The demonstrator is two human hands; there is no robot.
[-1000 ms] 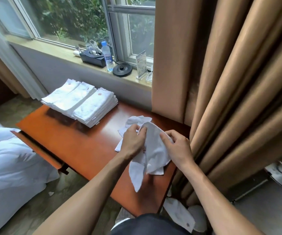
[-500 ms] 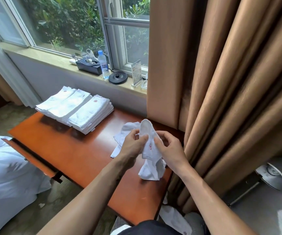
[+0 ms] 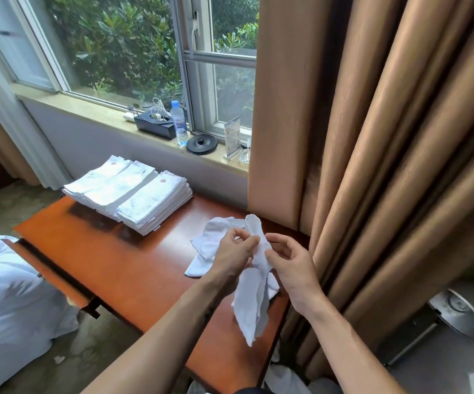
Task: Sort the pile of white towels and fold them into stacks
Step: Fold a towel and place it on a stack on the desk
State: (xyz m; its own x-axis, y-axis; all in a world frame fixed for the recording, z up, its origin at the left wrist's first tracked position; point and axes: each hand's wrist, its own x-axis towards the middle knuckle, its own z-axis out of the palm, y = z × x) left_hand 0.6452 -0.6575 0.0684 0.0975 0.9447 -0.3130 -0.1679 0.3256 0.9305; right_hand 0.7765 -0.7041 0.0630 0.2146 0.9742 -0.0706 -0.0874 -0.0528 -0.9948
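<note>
Long tan pleated curtains (image 3: 372, 137) fill the right side, and white bedding (image 3: 2, 294) lies at the left. Between them stands one glossy orange-brown wooden table (image 3: 102, 265) under the window sill.

On the table's far left corner sit three stacks of folded white towels (image 3: 133, 191), side by side and touching. One loose, crumpled white towel (image 3: 204, 251) lies flat near the table's far right. Just in front of it a second unfolded white towel (image 3: 251, 305) is held up over the table's right edge, its bunched top standing above the fingers and the rest hanging down. The left hand (image 3: 233, 257) pinches it near the top with curled fingers and thumb. The right hand (image 3: 292, 268) pinches the same part from the other side.

On the sill, one black open-topped box (image 3: 156, 126) holds a tangle of white cables. Beside it stands one clear plastic water bottle with a blue cap (image 3: 179, 123), then one round black disc (image 3: 201, 143), then one upright clear sign holder (image 3: 232, 137).
</note>
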